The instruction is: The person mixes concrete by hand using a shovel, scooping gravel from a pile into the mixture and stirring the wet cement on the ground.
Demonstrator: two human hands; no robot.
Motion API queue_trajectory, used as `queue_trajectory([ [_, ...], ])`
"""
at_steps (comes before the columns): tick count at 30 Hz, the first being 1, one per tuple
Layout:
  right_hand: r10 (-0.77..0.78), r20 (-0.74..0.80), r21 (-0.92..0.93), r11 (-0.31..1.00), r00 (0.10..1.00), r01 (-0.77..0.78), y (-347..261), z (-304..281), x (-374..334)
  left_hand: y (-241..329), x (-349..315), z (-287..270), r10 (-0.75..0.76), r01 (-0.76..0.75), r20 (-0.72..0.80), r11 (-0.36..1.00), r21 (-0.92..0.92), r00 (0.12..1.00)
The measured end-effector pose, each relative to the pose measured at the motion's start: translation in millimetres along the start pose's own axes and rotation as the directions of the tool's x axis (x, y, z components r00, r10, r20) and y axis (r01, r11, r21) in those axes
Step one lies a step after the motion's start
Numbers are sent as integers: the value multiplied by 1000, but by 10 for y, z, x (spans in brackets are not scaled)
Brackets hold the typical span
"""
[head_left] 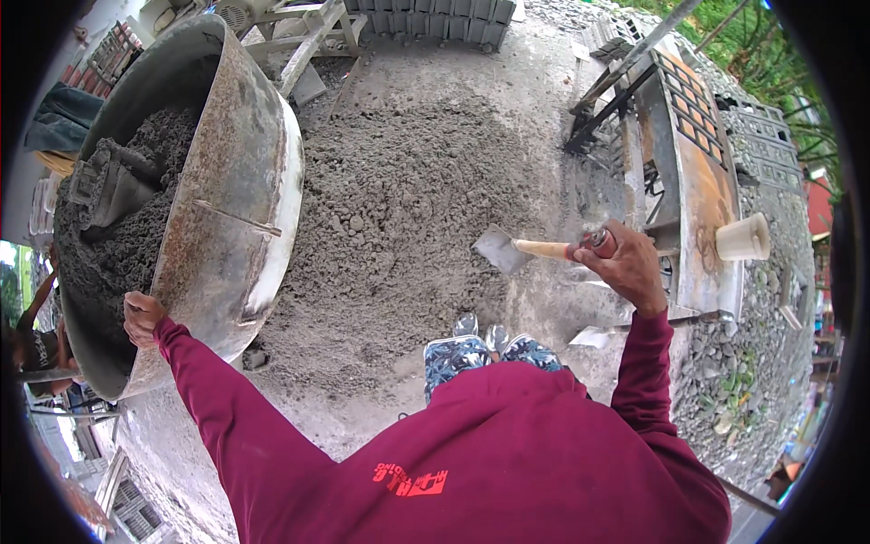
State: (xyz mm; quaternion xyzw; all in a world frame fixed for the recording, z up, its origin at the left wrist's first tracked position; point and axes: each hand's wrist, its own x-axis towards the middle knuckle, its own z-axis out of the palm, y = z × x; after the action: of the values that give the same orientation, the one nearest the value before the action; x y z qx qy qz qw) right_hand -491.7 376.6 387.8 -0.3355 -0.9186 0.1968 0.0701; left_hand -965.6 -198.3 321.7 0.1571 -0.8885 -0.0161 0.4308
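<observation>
My left hand (142, 319) is closed over the near rim of a large, tilted metal mixer drum (231, 172). Grey, crumbly concrete mix (136, 254) fills part of the drum, half covering a mixing paddle (113, 186). In my right hand (627, 268) is the grip of a short shovel (544, 248) with a wooden shaft and a reddish handle. The shovel's grey blade (501, 249) points left, at the right edge of a wide heap of the same mix (399, 208) spread on the ground. Whether the blade touches the heap I cannot tell.
At the right stands a rusty block-moulding machine (698, 181) with a gridded top and a whitish bucket (743, 238). Hollow blocks (444, 20) are lined up at the back, near a wooden frame (313, 50). Rubble (725, 363) lies at the right. Another person (41, 349) is partly visible beyond the drum.
</observation>
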Motion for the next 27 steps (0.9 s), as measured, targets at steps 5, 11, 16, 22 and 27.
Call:
queue_trajectory([
  [5, 10, 76, 41, 999, 997, -13, 113, -25, 21, -193, 154, -22, 5, 21, 282, 996, -88, 959],
  [11, -96, 211, 153, 986, 973, 64, 199, -121, 144, -84, -265, -375, -482, 249, -41, 522, -816, 875],
  [16, -109, 365, 336, 942, 925, -21, 508, -358, 749, 1228, -2778, -271, -454, 906, 807, 1, -424, 378],
  [22, -270, 245, 260, 944, 931, 205, 1175, -616, 2151, 4092, -5383, -695, 199, 665, 793, 678, 313, -576],
  [27, -562, -6, 365, 769, 827, 525, 2021, -1497, 3125, 5979, -6236, -1113, 65, 342, 531, 829, 443, -845],
])
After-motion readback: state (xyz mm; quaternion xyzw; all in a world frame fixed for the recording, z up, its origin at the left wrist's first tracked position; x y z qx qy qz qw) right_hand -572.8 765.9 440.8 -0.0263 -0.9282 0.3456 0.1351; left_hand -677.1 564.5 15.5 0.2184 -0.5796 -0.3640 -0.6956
